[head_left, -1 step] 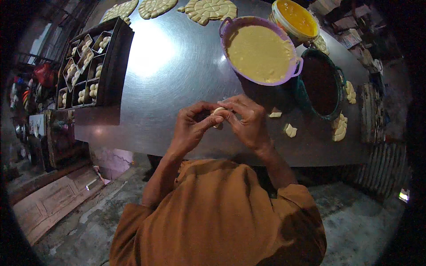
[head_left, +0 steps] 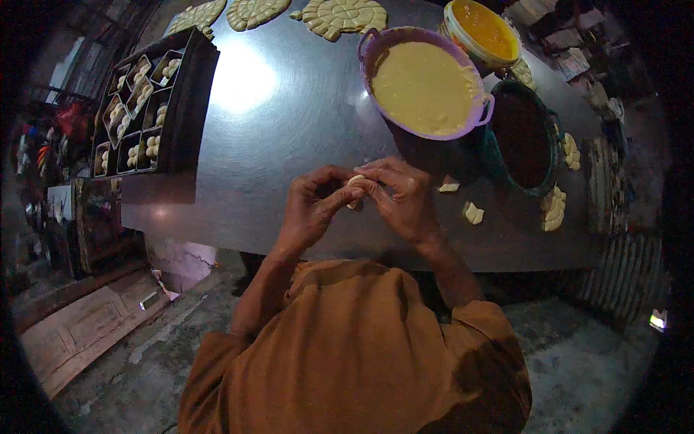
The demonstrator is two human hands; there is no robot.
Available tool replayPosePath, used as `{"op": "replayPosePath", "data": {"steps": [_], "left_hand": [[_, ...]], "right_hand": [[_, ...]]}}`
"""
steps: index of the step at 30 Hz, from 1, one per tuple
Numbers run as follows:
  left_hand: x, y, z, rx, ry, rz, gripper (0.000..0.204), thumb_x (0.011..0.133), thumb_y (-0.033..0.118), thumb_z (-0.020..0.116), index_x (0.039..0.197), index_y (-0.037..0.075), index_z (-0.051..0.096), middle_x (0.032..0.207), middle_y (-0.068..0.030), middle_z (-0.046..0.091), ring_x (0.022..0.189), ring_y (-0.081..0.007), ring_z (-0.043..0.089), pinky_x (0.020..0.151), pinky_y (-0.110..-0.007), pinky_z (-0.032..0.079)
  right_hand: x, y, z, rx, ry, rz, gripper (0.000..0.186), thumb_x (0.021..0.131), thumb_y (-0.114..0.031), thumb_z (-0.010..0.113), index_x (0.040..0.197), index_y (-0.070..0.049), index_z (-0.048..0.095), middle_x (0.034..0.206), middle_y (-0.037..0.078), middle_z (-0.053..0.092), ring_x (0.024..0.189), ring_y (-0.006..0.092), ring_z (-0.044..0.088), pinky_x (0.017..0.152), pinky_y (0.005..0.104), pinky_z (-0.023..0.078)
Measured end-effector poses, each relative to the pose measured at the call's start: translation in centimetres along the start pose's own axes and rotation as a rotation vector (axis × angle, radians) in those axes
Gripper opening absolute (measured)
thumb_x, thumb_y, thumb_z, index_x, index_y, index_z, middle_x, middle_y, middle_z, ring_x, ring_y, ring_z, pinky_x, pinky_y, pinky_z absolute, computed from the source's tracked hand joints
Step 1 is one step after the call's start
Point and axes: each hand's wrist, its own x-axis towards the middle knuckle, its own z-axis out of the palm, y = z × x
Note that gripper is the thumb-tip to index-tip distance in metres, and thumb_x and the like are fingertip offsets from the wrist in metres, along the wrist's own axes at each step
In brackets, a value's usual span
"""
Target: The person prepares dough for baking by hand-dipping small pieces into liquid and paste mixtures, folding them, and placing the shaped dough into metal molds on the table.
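Observation:
Between my fingertips, above the near part of the metal table (head_left: 253, 166), is a small piece of pale dough (head_left: 356, 181). My left hand (head_left: 312, 206) pinches it from the left with thumb and forefinger. From the right, my right hand (head_left: 405, 199) presses the same piece with thumb and fingers. The fingers partly cover the dough. Two loose dough pieces, one small (head_left: 449, 186) and one larger (head_left: 473, 213), lie just right of my right hand. Beyond them stands a purple basin (head_left: 369, 69) filled with a pale yellow mass.
A dark tray (head_left: 206, 72) with paper-lined compartments of dough balls stands at the left. Right of the basin are a dark green tub (head_left: 553, 155) and a bucket of yellow stuff (head_left: 481, 29). Scored dough slabs (head_left: 343, 16) lie along the far edge, more dough (head_left: 554, 208) at right.

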Motion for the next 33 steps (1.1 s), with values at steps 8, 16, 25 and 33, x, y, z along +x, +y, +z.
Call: {"op": "replayPosePath", "data": {"steps": [8,16,25,33], "left_hand": [[-0.7,-3.0,-0.2,0.074,0.098,0.053,0.014,0.093,0.008,0.064,0.102,-0.003,0.062,0.089,-0.0107,0.069,0.081,-0.0147,0.065,0.075,-0.028,0.052],[-2.3,-2.3,0.1,0.007,0.091,0.037,0.039,0.092,0.001,0.062,0.126,0.002,0.043,0.106,-0.0164,0.066,0.098,-0.0208,0.066,0.084,-0.031,0.052],[-2.8,-1.2,-0.5,0.062,-0.079,0.162,0.06,0.089,-0.005,0.062,0.14,0.006,0.032,0.115,-0.0166,0.064,0.109,-0.0239,0.063,0.095,-0.035,0.051],[-1.3,-1.1,-0.6,-0.119,-0.315,0.232,0.077,0.086,-0.007,0.063,0.149,0.009,0.02,0.134,-0.0148,0.052,0.125,-0.0261,0.053,0.104,-0.04,0.043]], "right_hand": [[-0.3,0.5,0.1,0.263,-0.109,0.245,0.016,0.086,-0.015,0.07,0.093,-0.002,0.074,0.091,0.013,0.072,0.079,0.0217,0.071,0.072,0.032,0.057],[-0.8,0.7,0.0,0.54,-0.193,0.492,0.014,0.086,-0.011,0.072,0.092,0.001,0.075,0.092,0.011,0.072,0.084,0.0136,0.067,0.076,0.0274,0.054],[-0.7,1.7,-1.1,0.979,-0.421,0.725,0.033,0.085,-0.01,0.073,0.114,0.002,0.064,0.104,0.01,0.069,0.088,0.0145,0.066,0.081,0.0303,0.054],[0.3,4.1,-1.4,0.95,-0.649,0.595,0.042,0.08,-0.002,0.069,0.121,0.003,0.063,0.11,0.01,0.069,0.099,0.0185,0.065,0.089,0.0331,0.052]]}}
